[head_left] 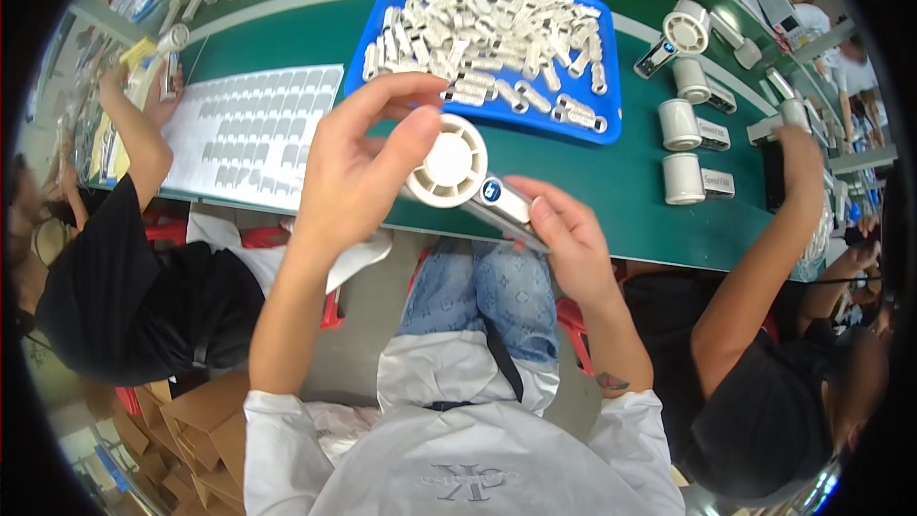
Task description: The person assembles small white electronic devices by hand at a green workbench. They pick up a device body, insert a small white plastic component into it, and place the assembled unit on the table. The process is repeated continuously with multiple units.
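Note:
A white handheld fan [447, 162] with a round, spoked head is held above the table's near edge. My right hand [573, 239] grips its handle, which has a glossy dark panel with a small lit blue display. At the left of the fan head, my left hand [358, 167] has its thumb and forefinger apart. That thumb overlaps the head's upper left rim; whether it presses on it I cannot tell. Beyond both hands, a blue tray [592, 134] holds a heap of small white parts [506, 33] with dark ends.
A sheet of grey labels [258, 124] lies on the green table [573, 172] at the left. Several white fans [682, 124] stand to the right. Co-workers' arms [764, 220] reach in from both sides. Cardboard boxes [196, 425] are at the lower left.

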`<state>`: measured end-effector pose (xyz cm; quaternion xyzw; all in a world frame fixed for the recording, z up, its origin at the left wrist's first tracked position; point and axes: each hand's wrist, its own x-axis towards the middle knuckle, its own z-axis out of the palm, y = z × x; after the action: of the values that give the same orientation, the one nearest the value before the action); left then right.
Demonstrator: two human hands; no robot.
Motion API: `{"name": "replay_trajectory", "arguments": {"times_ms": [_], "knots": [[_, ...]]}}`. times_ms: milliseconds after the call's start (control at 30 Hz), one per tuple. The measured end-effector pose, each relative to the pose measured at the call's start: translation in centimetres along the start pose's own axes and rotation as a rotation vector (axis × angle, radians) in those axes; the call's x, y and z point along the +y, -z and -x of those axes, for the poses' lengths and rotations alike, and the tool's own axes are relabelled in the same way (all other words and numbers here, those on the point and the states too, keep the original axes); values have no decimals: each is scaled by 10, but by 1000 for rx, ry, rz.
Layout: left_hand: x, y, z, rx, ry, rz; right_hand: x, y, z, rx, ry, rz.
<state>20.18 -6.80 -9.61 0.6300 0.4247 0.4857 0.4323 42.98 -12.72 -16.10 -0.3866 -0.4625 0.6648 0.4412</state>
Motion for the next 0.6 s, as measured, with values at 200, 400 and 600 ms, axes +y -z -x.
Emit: {"name": "replay_trajectory", "arguments": {"times_ms": [200, 400, 600], "knots": [[-43, -6, 25, 155, -6, 215, 3, -19, -8, -21, -15, -258], [-59, -22, 16, 72, 58, 217, -10, -28, -23, -83, 497, 715], [-62, 91, -52, 318, 153, -154, -55, 61, 26, 278, 525, 1089]]}}
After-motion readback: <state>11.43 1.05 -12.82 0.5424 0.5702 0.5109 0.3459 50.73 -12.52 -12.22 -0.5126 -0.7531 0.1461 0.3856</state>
